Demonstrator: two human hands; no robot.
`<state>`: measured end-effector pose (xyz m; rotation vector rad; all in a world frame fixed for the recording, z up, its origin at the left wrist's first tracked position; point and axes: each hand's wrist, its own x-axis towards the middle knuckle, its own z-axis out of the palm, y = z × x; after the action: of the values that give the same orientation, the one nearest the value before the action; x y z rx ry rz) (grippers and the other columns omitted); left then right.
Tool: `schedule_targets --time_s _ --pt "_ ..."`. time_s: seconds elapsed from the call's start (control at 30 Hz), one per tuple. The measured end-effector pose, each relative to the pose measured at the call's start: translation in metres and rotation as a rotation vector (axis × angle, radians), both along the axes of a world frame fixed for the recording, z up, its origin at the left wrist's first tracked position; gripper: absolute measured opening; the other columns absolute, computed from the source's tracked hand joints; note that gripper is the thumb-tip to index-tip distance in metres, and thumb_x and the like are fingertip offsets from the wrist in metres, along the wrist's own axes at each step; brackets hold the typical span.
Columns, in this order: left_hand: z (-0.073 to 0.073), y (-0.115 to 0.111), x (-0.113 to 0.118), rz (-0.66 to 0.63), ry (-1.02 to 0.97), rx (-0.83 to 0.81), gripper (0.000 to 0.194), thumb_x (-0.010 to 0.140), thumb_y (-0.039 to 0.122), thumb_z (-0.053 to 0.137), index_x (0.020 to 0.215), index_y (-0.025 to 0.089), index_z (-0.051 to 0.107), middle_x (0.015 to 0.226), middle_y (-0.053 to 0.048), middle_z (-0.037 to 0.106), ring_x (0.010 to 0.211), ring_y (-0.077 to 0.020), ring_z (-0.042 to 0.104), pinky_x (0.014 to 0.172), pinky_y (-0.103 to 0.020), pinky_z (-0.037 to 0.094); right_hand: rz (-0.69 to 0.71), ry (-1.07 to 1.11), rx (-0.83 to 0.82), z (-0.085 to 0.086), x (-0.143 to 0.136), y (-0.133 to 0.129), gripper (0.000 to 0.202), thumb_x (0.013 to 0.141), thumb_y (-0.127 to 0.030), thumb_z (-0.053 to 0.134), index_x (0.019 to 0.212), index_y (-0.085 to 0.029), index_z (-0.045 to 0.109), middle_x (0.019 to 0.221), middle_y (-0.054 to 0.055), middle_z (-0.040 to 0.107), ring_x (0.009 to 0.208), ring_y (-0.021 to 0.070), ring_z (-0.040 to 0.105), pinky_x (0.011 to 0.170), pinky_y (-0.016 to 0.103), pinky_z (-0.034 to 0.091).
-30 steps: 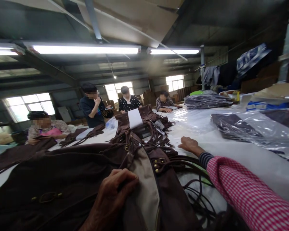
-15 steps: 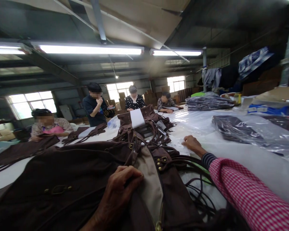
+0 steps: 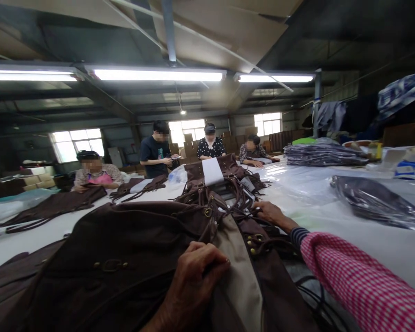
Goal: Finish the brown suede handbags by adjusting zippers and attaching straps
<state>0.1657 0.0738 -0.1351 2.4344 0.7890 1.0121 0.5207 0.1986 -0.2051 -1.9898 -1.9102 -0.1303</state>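
Note:
A large dark brown handbag (image 3: 141,240) lies before me, its zipped opening spread so the beige lining (image 3: 235,251) shows. My left hand (image 3: 197,276) is closed at the edge of that opening, thumb and fingers pressed together on the brown material. Beyond it, my right hand (image 3: 271,214) reaches to the far right side of the bag, beside the dark straps (image 3: 244,196). Its fingers are bent together; whatever lies between the fingertips is too small to make out. Just past both hands sits another brown bag (image 3: 193,174) with a white paper band (image 3: 212,171) around it.
Plastic-wrapped brown bags lie in a stack (image 3: 323,154) at the back right, with another wrapped bag (image 3: 376,200) nearer. More brown bags (image 3: 55,207) lie along the left of the white table (image 3: 359,251). Several people (image 3: 155,147) are at the far side.
The view has swung left, so everything sits further right. My right hand has moved from the white table surface in to the bag's straps. My left hand remains on the bag's opening.

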Motion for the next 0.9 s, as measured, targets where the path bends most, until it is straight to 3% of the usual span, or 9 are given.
schedule_targets --time_s 0.1,0.23,0.37,0.47,0.57,0.7,0.77,0.9 --pt "-0.001 0.001 0.0 -0.005 -0.003 0.02 0.012 0.091 0.023 0.066 0.079 0.022 0.067 0.078 0.002 0.068 0.084 -0.0168 0.057 0.076 -0.025 0.04 -0.019 -0.053 0.066 0.009 0.001 -0.008 0.025 0.087 -0.019 0.056 0.104 -0.026 0.073 0.107 0.004 0.069 0.109 0.022 0.059 0.09 0.029 0.042" --pt "0.001 0.001 0.0 -0.004 -0.001 0.01 0.012 0.091 0.027 0.065 0.081 0.022 0.068 0.081 0.001 0.069 0.086 -0.018 0.058 0.078 -0.026 0.041 -0.134 -0.104 0.164 0.046 0.014 -0.032 0.024 0.089 -0.021 0.052 0.102 -0.021 0.072 0.112 0.009 0.069 0.112 0.0246 0.057 0.091 0.031 0.04" --pt "0.005 0.002 0.0 0.018 0.012 -0.016 0.013 0.09 0.03 0.065 0.081 0.022 0.07 0.083 -0.001 0.069 0.088 -0.0199 0.059 0.079 -0.028 0.042 -0.372 -0.092 0.215 0.093 0.047 -0.079 0.025 0.087 -0.025 0.051 0.1 -0.017 0.072 0.106 0.014 0.07 0.106 0.0282 0.06 0.081 0.033 0.04" --pt "0.005 0.003 0.0 0.025 0.022 -0.038 0.015 0.089 0.032 0.063 0.081 0.023 0.072 0.085 -0.001 0.07 0.09 -0.0206 0.06 0.079 -0.029 0.042 -0.489 -0.043 0.152 0.113 0.07 -0.124 0.024 0.082 -0.035 0.056 0.09 -0.02 0.073 0.092 0.01 0.072 0.088 0.0257 0.064 0.067 0.03 0.039" --pt "0.007 0.004 0.001 0.038 0.002 -0.095 0.018 0.087 0.037 0.064 0.082 0.023 0.073 0.084 -0.001 0.069 0.086 -0.0199 0.06 0.077 -0.028 0.041 -0.506 -0.008 0.028 0.104 0.077 -0.165 0.023 0.077 -0.037 0.059 0.086 -0.022 0.074 0.08 0.006 0.071 0.076 0.0221 0.065 0.058 0.027 0.037" --pt "0.016 0.001 0.005 -0.046 -0.079 -0.279 0.023 0.084 0.041 0.067 0.076 0.019 0.071 0.074 0.0 0.067 0.074 -0.0168 0.059 0.071 -0.026 0.04 -0.431 -0.008 -0.149 0.069 0.066 -0.195 0.017 0.072 -0.035 0.065 0.073 -0.021 0.074 0.07 0.006 0.069 0.068 0.0219 0.064 0.056 0.028 0.036" --pt "0.021 0.0 0.007 -0.088 -0.122 -0.373 0.025 0.082 0.041 0.069 0.074 0.018 0.07 0.072 0.0 0.067 0.071 -0.0156 0.058 0.07 -0.025 0.041 -0.364 -0.02 -0.177 0.057 0.058 -0.198 0.019 0.076 -0.038 0.064 0.077 -0.021 0.075 0.079 0.006 0.072 0.076 0.0229 0.066 0.061 0.028 0.04" --pt "0.026 -0.001 0.008 -0.131 -0.181 -0.493 0.027 0.081 0.042 0.072 0.075 0.016 0.071 0.075 -0.003 0.07 0.073 -0.0164 0.061 0.072 -0.024 0.044 -0.246 -0.056 -0.116 0.052 0.048 -0.18 0.029 0.088 -0.033 0.055 0.112 -0.023 0.069 0.112 0.007 0.07 0.112 0.0245 0.059 0.087 0.032 0.043"
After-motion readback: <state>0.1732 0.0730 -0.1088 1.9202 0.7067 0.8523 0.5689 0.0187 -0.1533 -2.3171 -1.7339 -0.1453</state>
